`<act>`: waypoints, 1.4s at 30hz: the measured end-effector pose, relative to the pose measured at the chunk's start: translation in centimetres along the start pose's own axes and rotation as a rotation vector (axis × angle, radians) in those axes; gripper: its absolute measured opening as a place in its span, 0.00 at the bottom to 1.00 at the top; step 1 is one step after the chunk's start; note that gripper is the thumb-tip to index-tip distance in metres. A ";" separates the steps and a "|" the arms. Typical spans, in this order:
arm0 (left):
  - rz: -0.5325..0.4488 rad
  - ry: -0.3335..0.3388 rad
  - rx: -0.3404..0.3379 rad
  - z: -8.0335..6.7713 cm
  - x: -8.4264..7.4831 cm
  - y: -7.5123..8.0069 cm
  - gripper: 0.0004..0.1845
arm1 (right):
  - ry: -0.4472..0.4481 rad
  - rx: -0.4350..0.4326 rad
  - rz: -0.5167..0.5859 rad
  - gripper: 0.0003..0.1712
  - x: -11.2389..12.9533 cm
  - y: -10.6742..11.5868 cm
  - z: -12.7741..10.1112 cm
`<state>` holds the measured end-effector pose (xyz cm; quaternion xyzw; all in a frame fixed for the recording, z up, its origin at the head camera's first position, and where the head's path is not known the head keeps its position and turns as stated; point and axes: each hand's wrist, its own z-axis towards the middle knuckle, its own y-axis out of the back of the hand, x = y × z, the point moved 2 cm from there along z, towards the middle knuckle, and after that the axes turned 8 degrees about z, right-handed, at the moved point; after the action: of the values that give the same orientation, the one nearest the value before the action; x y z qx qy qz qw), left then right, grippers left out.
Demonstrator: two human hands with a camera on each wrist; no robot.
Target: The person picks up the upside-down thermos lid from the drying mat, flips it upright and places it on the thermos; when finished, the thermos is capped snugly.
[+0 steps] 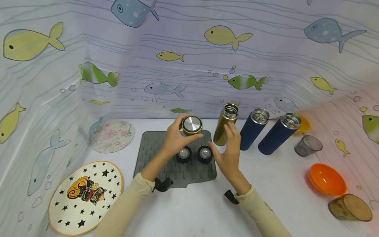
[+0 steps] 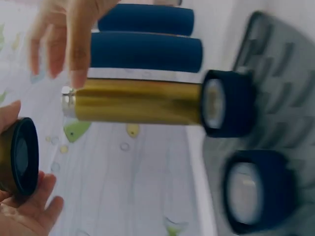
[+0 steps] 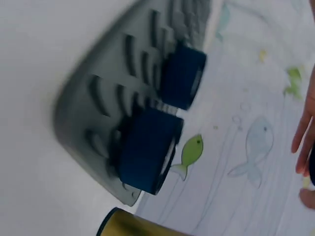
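No words to read anywhere — the left hand holds a gold lid, the right hand, fingers straight, nears the gold bottle; grey mat, white table, fish curtain.

The gold lid in the left hand has a brushed-metal top and a glossy gold rim. The gold flask looks like polished, shiny metal with a bare steel neck. Both navy flasks wear a matt, soft-looking coat under steel mouths. The grey mat is ribbed, dull rubber. The orange bowl is glossy plastic. The tabletop is smooth, matt white.
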<state>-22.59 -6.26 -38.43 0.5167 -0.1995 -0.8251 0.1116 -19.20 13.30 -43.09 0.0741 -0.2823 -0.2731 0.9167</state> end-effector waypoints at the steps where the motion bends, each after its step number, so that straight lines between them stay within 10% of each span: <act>1: 0.004 0.004 0.005 1.0 -0.4 -0.2 0.41 | -0.094 -0.041 0.005 0.49 -0.7 0.0 0.4; 6: -0.006 0.013 0.069 5.2 -1.6 -2.2 0.40 | -0.511 -0.129 0.083 0.57 -4.2 -0.9 1.7; 12: 0.004 -0.026 0.130 8.5 -2.4 -5.2 0.40 | -0.693 -0.098 0.144 0.58 -7.1 -2.3 1.9; 34: 0.014 -0.022 0.220 11.3 -1.3 -10.7 0.40 | -0.671 -0.101 0.130 0.44 -8.7 -2.9 1.7; 42: -0.044 0.001 0.380 11.9 -0.5 -10.6 0.40 | -0.632 -0.104 0.125 0.40 -8.7 -2.9 1.8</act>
<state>-32.82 5.99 -38.13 0.5330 -0.3405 -0.7746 -0.0059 -27.55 15.66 -46.59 -0.0790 -0.5426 -0.2398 0.8011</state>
